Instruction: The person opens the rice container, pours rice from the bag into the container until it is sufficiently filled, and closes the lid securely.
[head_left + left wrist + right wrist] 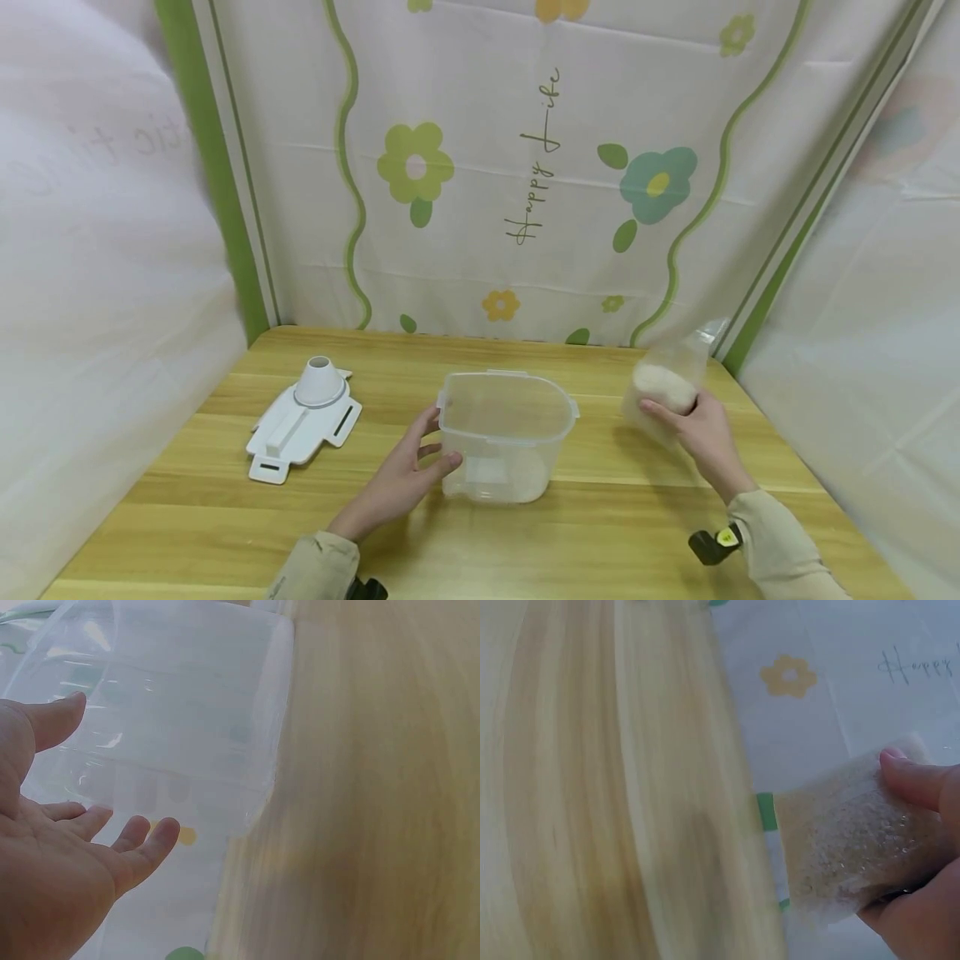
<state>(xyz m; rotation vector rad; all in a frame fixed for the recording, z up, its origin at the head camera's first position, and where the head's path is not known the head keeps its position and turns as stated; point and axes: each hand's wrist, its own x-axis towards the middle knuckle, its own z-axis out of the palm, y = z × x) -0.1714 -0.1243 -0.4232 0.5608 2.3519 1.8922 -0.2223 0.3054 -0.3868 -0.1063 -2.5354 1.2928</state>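
A clear plastic container [498, 467] without a lid stands upright in the middle of the wooden table. My left hand [405, 479] is at its left side, thumb toward the front wall and fingers spread along the side. In the left wrist view the left hand [82, 847] has its fingers apart and loosely bent beside the see-through wall [187, 712]. Off to the right, my right hand [701, 437] grips a clear plastic bag of rice [663, 387] above the table. White grains of rice [855, 840] show through the bag in the right wrist view, under the thumb.
On the left of the table lies a white lid [300, 437] with side latches, and a white cone-shaped cup [320, 383] stands on it. Printed curtains [487, 167] enclose the table [600, 542] at the back and both sides.
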